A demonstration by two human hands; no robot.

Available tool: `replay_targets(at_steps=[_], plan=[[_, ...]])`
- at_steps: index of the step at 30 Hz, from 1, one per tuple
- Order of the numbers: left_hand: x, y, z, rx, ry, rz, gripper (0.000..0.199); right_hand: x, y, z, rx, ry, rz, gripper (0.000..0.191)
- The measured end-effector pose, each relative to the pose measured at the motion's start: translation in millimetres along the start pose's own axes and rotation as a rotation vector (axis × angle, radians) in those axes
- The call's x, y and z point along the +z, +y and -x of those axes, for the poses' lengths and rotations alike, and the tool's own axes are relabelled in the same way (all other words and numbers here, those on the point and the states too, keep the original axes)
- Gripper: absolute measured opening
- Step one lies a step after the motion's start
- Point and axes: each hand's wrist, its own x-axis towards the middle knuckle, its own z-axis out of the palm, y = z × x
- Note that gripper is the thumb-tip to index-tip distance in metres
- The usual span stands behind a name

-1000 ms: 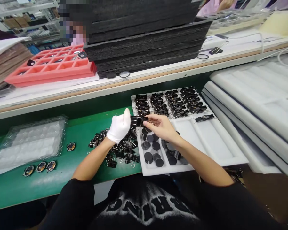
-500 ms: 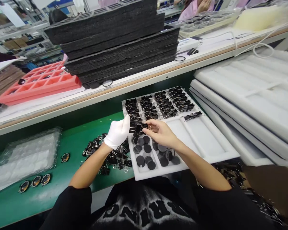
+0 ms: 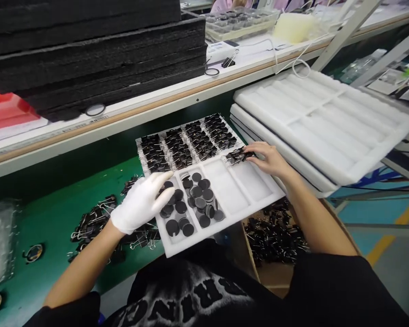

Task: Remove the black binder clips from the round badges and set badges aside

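Note:
My left hand (image 3: 141,202), in a white glove, hovers with fingers apart over the left edge of a white foam tray (image 3: 225,217). Black discs (image 3: 201,203) lie in two of the tray's front compartments. My bare right hand (image 3: 267,159) has its fingers on black binder clips (image 3: 240,156) at the back of the right front compartment; whether it grips one is hidden. Rows of clips (image 3: 180,147) fill the tray's back compartments. Left of the tray, a loose heap of clips (image 3: 97,218) lies on the green table (image 3: 57,190), partly behind my left hand.
White foam trays (image 3: 327,122) are stacked at the right. Below them, a cardboard box (image 3: 276,274) holds many clips. Black foam sheets (image 3: 122,68) stand on the shelf behind, with a red tray (image 3: 10,109) beside them. Round parts (image 3: 34,253) lie at the left.
My right hand has moved right, from beside my left hand to the clips in the right compartment. My left hand has opened. The view has shifted right.

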Motion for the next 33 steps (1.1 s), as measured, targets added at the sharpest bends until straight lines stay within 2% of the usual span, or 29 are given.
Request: replay_targets(at_steps=[3, 7, 10, 12, 15, 18, 21, 24, 27, 30, 33], plan=[[-4.7, -1, 6, -0.027, 0.017, 0.006, 0.047, 12, 26, 6, -0.021, -0.052, 0.05, 0.023], [-13.0, -8, 21, -0.069, 0.03, 0.018, 0.048, 27, 39, 11, -0.047, -0.031, 0.102, 0.025], [-22.1, -20, 45, -0.128, 0.033, 0.008, 0.05, 29, 46, 12, -0.096, -0.025, 0.12, 0.028], [-29.4, -30, 69, -0.213, 0.074, -0.016, 0.049, 27, 45, 15, -0.117, -0.016, 0.14, 0.033], [-37.4, -50, 119, -0.425, 0.233, -0.074, 0.046, 25, 25, 24, -0.173, 0.063, 0.193, 0.039], [-36.0, -77, 179, -0.687, 0.448, -0.147, 0.043, 30, -21, 36, -0.342, 0.155, 0.194, 0.031], [-26.3, -109, 242, -0.88, 0.584, -0.323, 0.044, 45, -75, 43, -0.578, -0.042, 0.102, 0.019], [-14.8, -134, 298, -1.056, 0.595, -0.479, 0.045, 71, -109, 41, -0.687, -0.18, 0.129, 0.027], [-3.7, -140, 329, -1.204, 0.562, -0.528, 0.044, 103, -107, 22, -0.688, -0.226, 0.139, 0.04], [5.5, -138, 331, -1.244, 0.465, -0.475, 0.042, 126, -86, -4, -0.647, -0.333, -0.001, 0.039], [9.4, -142, 312, -1.312, 0.326, -0.395, 0.053, 131, -75, -23, -0.495, -0.459, -0.072, 0.04]])
